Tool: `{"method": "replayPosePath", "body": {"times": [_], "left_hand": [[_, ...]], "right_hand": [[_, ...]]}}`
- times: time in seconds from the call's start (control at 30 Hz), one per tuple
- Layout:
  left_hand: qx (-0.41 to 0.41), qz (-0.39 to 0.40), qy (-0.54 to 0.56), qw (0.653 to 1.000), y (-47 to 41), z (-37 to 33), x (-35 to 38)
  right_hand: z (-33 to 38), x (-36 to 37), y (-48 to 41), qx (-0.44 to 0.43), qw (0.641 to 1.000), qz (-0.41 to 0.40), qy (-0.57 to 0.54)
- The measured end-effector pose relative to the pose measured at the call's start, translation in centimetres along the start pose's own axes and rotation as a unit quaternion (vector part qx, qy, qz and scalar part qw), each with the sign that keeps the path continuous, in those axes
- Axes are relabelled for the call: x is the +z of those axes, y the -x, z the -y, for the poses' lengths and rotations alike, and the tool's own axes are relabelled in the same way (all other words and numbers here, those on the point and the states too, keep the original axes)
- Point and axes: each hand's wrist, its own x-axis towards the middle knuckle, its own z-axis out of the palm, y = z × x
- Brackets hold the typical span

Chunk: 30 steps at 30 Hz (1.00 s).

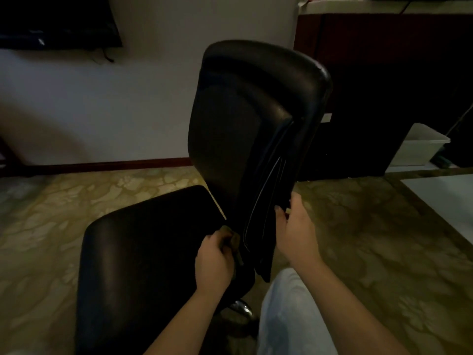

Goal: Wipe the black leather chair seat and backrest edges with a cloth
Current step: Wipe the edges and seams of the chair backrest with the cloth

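The left hand (214, 261) bunches the cloth (231, 238) against the lower edge of the backrest (243, 119) and the right hand (294, 228) clasps its side, so edge-wiping looks underway; whether the seat (143, 252) below is done, I cannot tell.

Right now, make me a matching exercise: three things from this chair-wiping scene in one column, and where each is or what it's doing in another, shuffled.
1. left hand
2. right hand
3. white bin

A. on the floor, far right
B. holds the cloth
C. grips the backrest at its lower edge

Pairs: 1-B, 2-C, 3-A.
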Motion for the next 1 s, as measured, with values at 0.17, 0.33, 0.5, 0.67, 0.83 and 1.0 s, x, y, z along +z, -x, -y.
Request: {"method": "replayPosePath", "body": {"times": [0.17, 0.33, 0.5, 0.67, 0.83, 1.0], "left_hand": [[0.052, -0.069, 0.076, 0.993, -1.1, -2.3, -0.6], [0.061, -0.044, 0.042, 0.996, -0.6, -1.2, 1.0], [0.071, 0.024, -0.034, 0.997, -0.9, 1.5, -1.1], [0.081, -0.047, 0.036, 0.995, -2.2, -0.6, -2.1], [0.103, -0.072, 0.066, 0.990, -1.8, -1.4, 0.1], [0.082, -0.030, -0.007, 0.996, 0.5, 2.4, 2.0]], "right_hand": [[-0.4, 0.2, 0.0, 0.007, 1.000, 0.001, -0.005], [-0.9, 0.6, 0.1, 0.006, 1.000, -0.006, -0.014], [-0.6, 0.9, 0.5, 0.008, 1.000, -0.007, -0.024], [0.3, 1.1, 0.4, 0.038, 0.999, 0.006, -0.029], [1.1, 1.1, -0.2, 0.068, 0.997, -0.003, 0.020], [0.8, 2.4, -0.3, 0.070, 0.995, -0.036, 0.058]]}}
